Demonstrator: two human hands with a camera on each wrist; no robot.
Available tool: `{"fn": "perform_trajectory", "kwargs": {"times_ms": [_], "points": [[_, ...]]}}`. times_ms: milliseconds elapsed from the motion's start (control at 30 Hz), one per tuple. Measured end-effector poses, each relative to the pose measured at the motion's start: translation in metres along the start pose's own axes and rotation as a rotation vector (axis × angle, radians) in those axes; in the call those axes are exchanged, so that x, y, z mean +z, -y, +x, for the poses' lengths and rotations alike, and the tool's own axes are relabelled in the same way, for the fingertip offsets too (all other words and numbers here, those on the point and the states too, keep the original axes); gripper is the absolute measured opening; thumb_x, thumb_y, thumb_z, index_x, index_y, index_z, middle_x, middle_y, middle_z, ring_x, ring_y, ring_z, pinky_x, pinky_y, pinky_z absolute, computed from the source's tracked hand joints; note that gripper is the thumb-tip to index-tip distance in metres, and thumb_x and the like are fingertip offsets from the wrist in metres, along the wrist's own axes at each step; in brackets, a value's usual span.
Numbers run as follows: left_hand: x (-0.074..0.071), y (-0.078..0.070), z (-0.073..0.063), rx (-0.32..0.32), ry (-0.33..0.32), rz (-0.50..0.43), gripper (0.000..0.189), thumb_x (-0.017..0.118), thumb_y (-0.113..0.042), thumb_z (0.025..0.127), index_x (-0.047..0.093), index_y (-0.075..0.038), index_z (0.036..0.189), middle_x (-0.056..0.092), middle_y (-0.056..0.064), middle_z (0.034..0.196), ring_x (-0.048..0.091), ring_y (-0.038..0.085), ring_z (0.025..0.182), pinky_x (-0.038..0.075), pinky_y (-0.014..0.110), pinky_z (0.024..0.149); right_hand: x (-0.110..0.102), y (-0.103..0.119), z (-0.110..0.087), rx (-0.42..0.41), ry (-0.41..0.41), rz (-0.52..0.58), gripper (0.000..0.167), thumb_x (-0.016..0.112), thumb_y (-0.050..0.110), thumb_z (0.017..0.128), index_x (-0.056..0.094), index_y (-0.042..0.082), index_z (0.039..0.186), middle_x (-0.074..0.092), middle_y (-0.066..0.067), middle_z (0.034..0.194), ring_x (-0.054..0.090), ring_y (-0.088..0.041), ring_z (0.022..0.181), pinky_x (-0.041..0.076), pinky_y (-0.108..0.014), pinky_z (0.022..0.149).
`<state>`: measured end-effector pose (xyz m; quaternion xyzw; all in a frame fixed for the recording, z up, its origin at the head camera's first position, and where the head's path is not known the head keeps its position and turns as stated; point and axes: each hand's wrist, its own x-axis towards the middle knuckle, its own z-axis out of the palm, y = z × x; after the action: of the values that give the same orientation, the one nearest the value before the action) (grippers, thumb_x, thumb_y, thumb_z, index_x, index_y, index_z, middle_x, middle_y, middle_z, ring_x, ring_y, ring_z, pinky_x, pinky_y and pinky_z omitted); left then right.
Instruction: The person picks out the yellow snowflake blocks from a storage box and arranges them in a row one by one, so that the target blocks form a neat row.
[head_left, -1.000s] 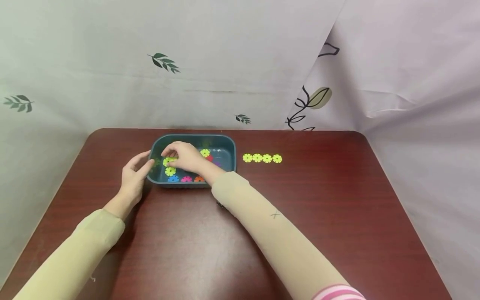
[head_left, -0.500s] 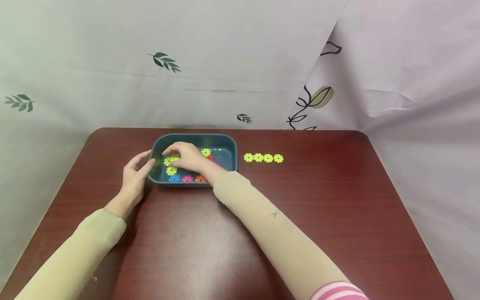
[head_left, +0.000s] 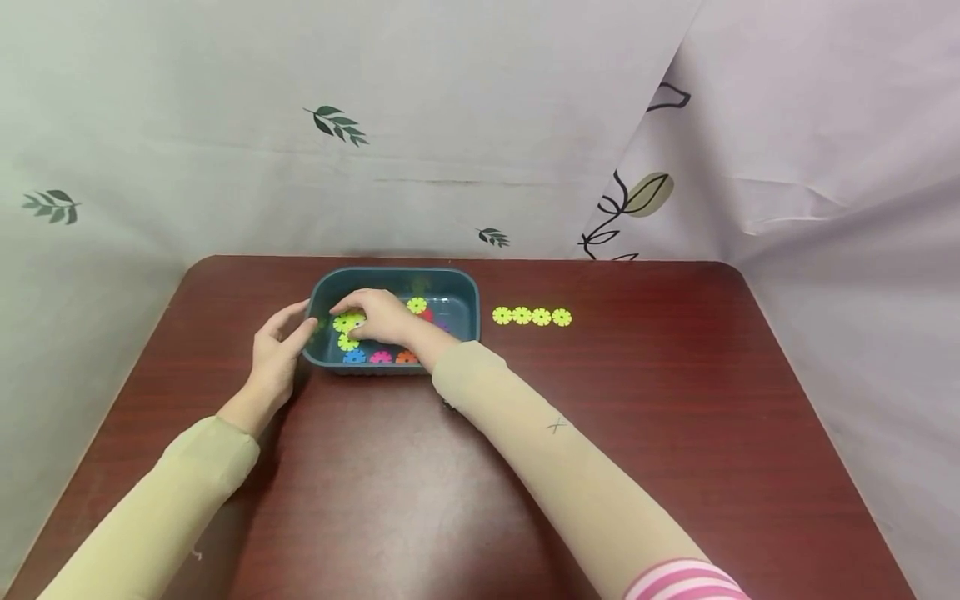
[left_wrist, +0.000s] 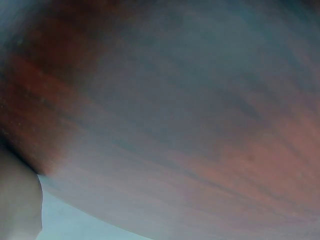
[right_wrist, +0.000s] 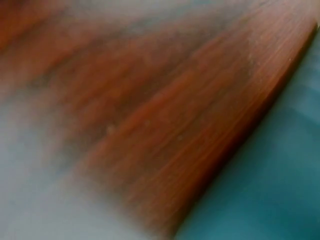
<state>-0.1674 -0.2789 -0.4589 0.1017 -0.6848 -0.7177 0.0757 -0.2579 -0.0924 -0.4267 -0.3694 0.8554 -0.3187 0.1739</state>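
Head view: the tray [head_left: 393, 368], long axis running left-right on the worktop [head_left: 637, 417], is being touched at its left end by the left hand [head_left: 277, 354], thumb and fingers apart. Inside, yellow discs [head_left: 347, 342] are being partly covered by the right hand [head_left: 382, 317]; whether its curved fingers are pinching cannot be told. Left wrist, then right wrist: blurred worktop is being shown.

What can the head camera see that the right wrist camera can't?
Only the head view shows the left hand, the right hand, the row of four yellow flower-shaped pieces and the green leaf prints on pale cloth.

Only the right wrist view shows a blurry close-up of wood beside a big blue-green area I can't identify.

Both show the reddish-brown wooden table.
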Motion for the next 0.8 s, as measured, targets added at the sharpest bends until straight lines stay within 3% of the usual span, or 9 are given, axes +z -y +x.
{"fn": "perform_trajectory", "kwargs": {"times_ms": [567, 800], "points": [[0.0009, 0.0018, -0.0005, 0.008, -0.015, -0.044, 0.028, 0.067, -0.007, 0.104, 0.071, -0.018, 0.130, 0.070, -0.018, 0.115, 0.064, -0.005, 0.105, 0.054, 0.008, 0.084, 0.0007, -0.0033, -0.0006, 0.060, -0.034, 0.023, 0.036, 0.079, 0.011, 0.098, 0.072, 0.011, 0.133, 0.071, -0.003, 0.136, 0.065, -0.018, 0.127, 0.052, -0.021, 0.104], [0.0015, 0.0020, 0.0002, 0.013, -0.011, -0.017, 0.030, 0.067, -0.010, 0.104, 0.068, -0.015, 0.134, 0.068, -0.018, 0.118, 0.062, -0.003, 0.110, 0.053, 0.007, 0.086, -0.0006, -0.0040, -0.0024, 0.058, -0.036, 0.042, 0.027, 0.079, 0.009, 0.097, 0.076, 0.011, 0.124, 0.069, -0.005, 0.131, 0.064, -0.018, 0.119, 0.052, -0.019, 0.095]]}}
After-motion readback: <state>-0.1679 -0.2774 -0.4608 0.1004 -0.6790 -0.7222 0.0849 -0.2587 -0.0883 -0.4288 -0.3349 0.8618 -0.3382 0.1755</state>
